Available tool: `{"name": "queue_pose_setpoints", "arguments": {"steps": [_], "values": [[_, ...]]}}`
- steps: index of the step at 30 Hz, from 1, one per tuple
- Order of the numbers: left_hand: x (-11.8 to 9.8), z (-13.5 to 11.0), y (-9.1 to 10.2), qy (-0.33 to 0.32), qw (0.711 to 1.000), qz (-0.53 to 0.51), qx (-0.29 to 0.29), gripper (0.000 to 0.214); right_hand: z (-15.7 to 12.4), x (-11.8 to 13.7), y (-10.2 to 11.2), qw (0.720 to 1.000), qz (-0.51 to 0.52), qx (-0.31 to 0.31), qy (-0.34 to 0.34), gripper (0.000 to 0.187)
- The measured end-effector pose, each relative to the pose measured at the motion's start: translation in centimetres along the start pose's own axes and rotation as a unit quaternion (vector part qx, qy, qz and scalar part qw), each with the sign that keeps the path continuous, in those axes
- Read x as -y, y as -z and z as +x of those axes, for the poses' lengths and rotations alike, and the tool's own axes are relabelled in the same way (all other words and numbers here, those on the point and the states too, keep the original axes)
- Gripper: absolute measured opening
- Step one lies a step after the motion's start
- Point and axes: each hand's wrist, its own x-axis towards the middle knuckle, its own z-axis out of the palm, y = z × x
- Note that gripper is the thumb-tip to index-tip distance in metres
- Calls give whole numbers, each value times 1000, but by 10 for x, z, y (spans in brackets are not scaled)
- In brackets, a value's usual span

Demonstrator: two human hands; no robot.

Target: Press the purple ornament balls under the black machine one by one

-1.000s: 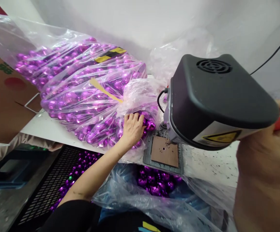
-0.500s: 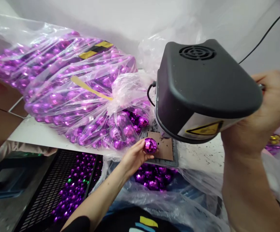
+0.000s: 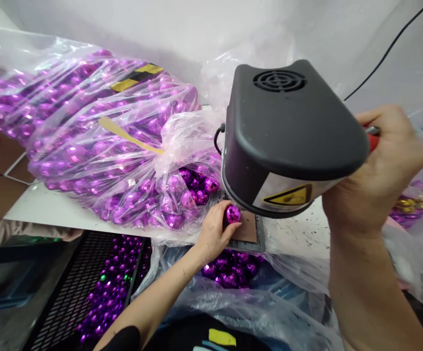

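Observation:
My left hand (image 3: 213, 231) has its thumb and fingers closed around a shiny purple faceted bauble (image 3: 233, 213). It holds the bauble over a brown board (image 3: 248, 233) on the grey base plate (image 3: 261, 241), under the front of a black machine head (image 3: 292, 131). Whether the bauble touches the board or the machine, I cannot tell. At the machine's right side, my right hand (image 3: 383, 165) is wrapped round a lever with a metal end and a red part (image 3: 373, 141). The machine head hides whatever works on its underside.
A large clear bag (image 3: 98, 141) of purple baubles lies on the white table (image 3: 32, 204) at left, its open mouth beside the base plate. More purple baubles (image 3: 229, 273) sit in a plastic-lined container below the edge. A black mesh crate (image 3: 68, 273) holds others.
My left hand has carried the bauble further in over the board, toward the machine, and its fingers have turned over the top. The right hand stays on the lever; the view has shifted slightly.

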Motion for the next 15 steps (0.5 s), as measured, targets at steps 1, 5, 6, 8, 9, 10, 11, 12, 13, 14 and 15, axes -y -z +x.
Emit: {"name": "queue_pose_setpoints", "arguments": {"steps": [1,5,6,8,9,10,11,12,13,14,15], "values": [[-1,0,-3,-16,1000,17,-11,40,0,0,0,1000,0,-1,1,30],[-1,3,-13,6,998,29,-47,40,0,0,0,1000,-4,-2,9,32],[1,4,-13,26,998,12,-48,41,0,0,0,1000,-6,0,11,31],[6,4,-11,65,996,-37,-40,44,1,1,1,1000,-11,4,13,29],[9,4,-10,82,994,-60,-32,46,1,2,1,1000,-15,5,12,29],[12,4,-7,98,992,-77,-22,47,1,3,1,1000,-20,7,9,30],[14,3,-5,110,990,-87,-14,47,0,4,1,1000,-25,7,6,31],[16,2,-3,120,989,-91,-5,48,0,5,1,1000,-31,6,3,32],[18,2,-1,127,987,-94,1,48,0,6,1,999,-35,4,0,33],[19,1,0,132,986,-98,1,49,0,6,1,999,-38,5,-2,34],[20,1,1,134,986,-104,-2,48,0,7,1,999,-37,6,-1,34]]}}
